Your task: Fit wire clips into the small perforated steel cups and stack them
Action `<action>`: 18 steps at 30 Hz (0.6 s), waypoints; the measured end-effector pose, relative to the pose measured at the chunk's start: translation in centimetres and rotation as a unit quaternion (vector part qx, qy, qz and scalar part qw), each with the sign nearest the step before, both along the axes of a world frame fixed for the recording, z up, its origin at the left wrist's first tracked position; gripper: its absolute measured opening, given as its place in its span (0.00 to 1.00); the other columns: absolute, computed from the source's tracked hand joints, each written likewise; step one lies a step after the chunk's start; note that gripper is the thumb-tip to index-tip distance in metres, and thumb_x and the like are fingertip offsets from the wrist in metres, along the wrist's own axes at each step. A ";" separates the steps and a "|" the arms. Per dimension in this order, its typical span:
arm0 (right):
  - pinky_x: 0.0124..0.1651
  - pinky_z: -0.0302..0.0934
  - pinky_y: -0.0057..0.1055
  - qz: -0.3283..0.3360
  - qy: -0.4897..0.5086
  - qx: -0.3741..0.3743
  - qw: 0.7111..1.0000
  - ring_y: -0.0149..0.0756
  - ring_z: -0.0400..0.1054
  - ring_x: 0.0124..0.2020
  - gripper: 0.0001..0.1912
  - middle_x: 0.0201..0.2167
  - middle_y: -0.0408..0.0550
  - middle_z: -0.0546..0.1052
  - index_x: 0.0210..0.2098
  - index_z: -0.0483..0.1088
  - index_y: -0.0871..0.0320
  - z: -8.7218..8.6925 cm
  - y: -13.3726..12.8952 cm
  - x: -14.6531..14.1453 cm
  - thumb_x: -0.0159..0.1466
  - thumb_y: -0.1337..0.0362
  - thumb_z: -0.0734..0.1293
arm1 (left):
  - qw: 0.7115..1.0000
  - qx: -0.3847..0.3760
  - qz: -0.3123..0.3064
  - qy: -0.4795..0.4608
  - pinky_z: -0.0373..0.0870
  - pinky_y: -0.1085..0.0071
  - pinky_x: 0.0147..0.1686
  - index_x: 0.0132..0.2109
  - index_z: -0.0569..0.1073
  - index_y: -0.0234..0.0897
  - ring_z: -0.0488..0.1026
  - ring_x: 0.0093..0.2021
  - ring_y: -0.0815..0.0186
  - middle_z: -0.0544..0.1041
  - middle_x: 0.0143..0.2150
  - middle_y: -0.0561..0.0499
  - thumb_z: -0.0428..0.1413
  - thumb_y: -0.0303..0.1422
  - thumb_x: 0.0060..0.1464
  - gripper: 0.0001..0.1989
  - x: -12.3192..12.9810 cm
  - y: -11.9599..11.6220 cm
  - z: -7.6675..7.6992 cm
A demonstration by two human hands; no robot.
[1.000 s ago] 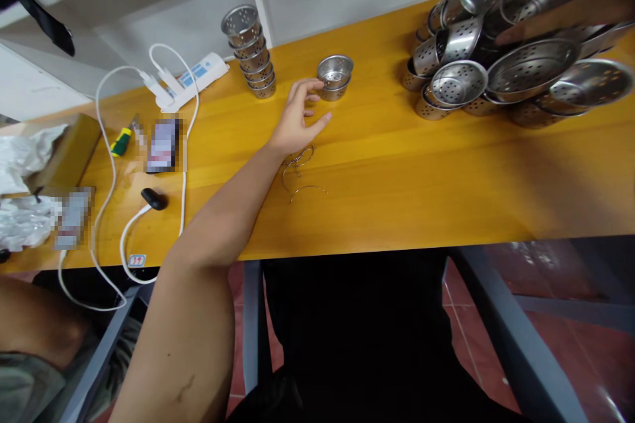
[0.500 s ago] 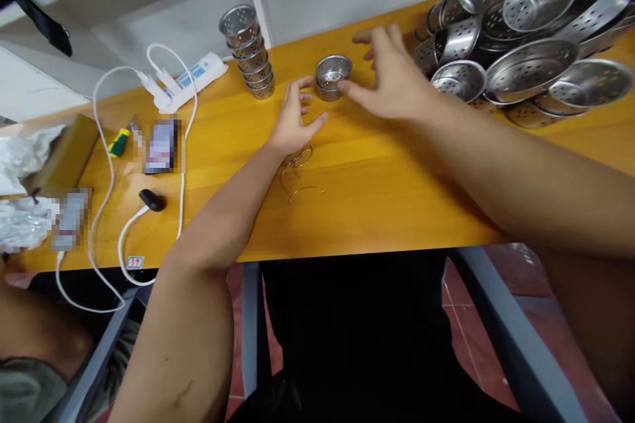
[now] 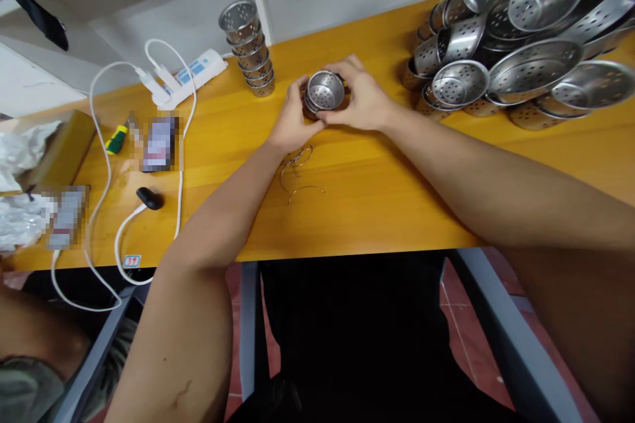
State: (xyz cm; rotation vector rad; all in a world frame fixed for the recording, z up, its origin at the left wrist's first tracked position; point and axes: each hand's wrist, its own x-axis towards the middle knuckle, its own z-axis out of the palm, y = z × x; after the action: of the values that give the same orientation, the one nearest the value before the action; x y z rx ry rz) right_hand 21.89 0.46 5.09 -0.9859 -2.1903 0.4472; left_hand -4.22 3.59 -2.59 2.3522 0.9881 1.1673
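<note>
The left hand (image 3: 290,119) and right hand (image 3: 362,96) are both holding the small nested cups (image 3: 325,89), perforated metal, at mid-table toward the far side; the fingers are curving narrowly around the walls and the thumbs are nearly meeting on the near side. Left-hand pressure cannot be determined, nor whether the base is touching the table (image 3: 397,192). The step in hand is judged to be gripping and adjusting the cups, whose mouth is leaning toward the near side. The next move appears to be calling for even pressure, keeping the cups aligned. A taller cup stack (image 3: 253,56) is standing to the far left, near enough to be knocked. Loose wire pieces (image 3: 307,188) are lying on the near side, possibly obstructing a pull that way. A pile of metal vessels (image 3: 536,69) is crowding the far right; a power strip (image 3: 198,76) and white cable (image 3: 179,198) are occupying the left.
</note>
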 end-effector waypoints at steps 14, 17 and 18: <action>0.78 0.60 0.66 0.042 0.039 -0.114 0.992 0.67 0.67 0.68 0.57 0.69 0.49 0.82 0.77 0.76 0.34 3.9 -2.1 0.6 0.57 0.16 0.80 | 0.995 -0.095 -0.031 -0.020 0.80 0.39 0.80 0.76 0.68 0.44 0.84 0.74 0.43 0.83 0.71 0.38 0.75 0.69 0.60 0.52 1.3 -1.1 2.3; 0.76 0.60 0.65 0.047 0.047 -0.114 0.991 0.67 0.67 0.68 0.58 0.67 0.50 0.83 0.77 0.77 0.34 4.1 -2.2 0.7 0.57 0.14 0.78 | 0.994 -0.106 -0.033 -0.015 0.74 0.34 0.84 0.78 0.68 0.44 0.80 0.78 0.41 0.83 0.71 0.38 0.75 0.68 0.60 0.53 1.3 -1.2 2.9; 0.75 0.59 0.65 0.049 0.046 -0.111 0.992 0.67 0.67 0.67 0.59 0.67 0.51 0.84 0.78 0.76 0.36 4.2 -2.1 0.7 0.57 0.14 0.78 | 0.992 -0.117 -0.033 -0.020 0.73 0.34 0.85 0.77 0.70 0.44 0.80 0.78 0.40 0.83 0.71 0.38 0.77 0.67 0.59 0.53 1.3 -1.3 3.2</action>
State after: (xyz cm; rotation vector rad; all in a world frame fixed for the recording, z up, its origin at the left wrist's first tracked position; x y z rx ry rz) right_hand 22.62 -1.68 9.24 -0.9558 -2.1443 0.7817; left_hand -2.96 2.31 0.59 2.1514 0.9689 1.0112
